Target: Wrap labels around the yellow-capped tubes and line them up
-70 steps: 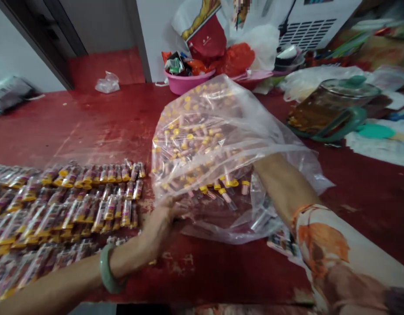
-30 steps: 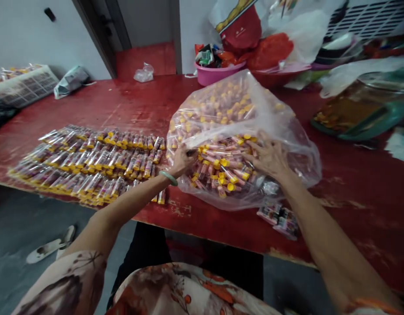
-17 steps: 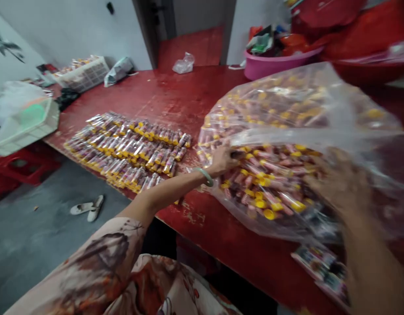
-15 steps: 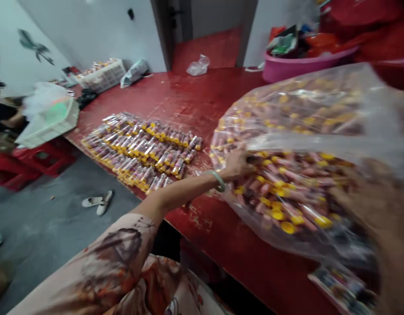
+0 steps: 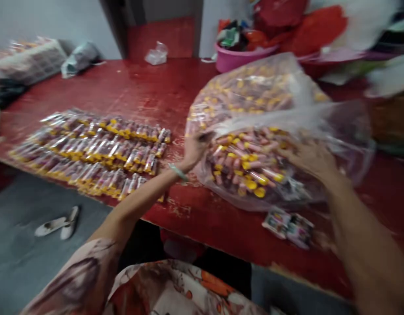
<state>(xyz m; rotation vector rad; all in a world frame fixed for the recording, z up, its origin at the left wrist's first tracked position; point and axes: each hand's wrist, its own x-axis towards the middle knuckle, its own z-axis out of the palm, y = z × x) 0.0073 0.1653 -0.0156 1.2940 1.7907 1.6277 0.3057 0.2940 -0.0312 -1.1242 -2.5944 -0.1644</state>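
Note:
A big clear plastic bag (image 5: 228,199) lies on the red table, full of small pink tubes with yellow caps (image 5: 251,162). My left hand (image 5: 194,151) is closed on the left edge of the bag's mouth, and a pale green bangle circles that wrist. At the right side of the opening, my right hand (image 5: 311,159) reaches in with its fingers stretched toward the tubes, slightly blurred. I see nothing held in it. Left of the bag, similar clear-wrapped tubes (image 5: 90,151) lie in several rows.
Small picture packets (image 5: 289,227) lie near the front edge of the table (image 5: 202,229). Behind the bag stands a pink basin (image 5: 235,59) of odds and ends. A white basket (image 5: 31,61), a crumpled plastic bag (image 5: 157,53) and floor shoes (image 5: 59,223) are to the left.
My view has turned to the right, so the bag and rows sit further left in the picture. My left hand stays on the bag's edge; my right hand shows more clearly at its opening.

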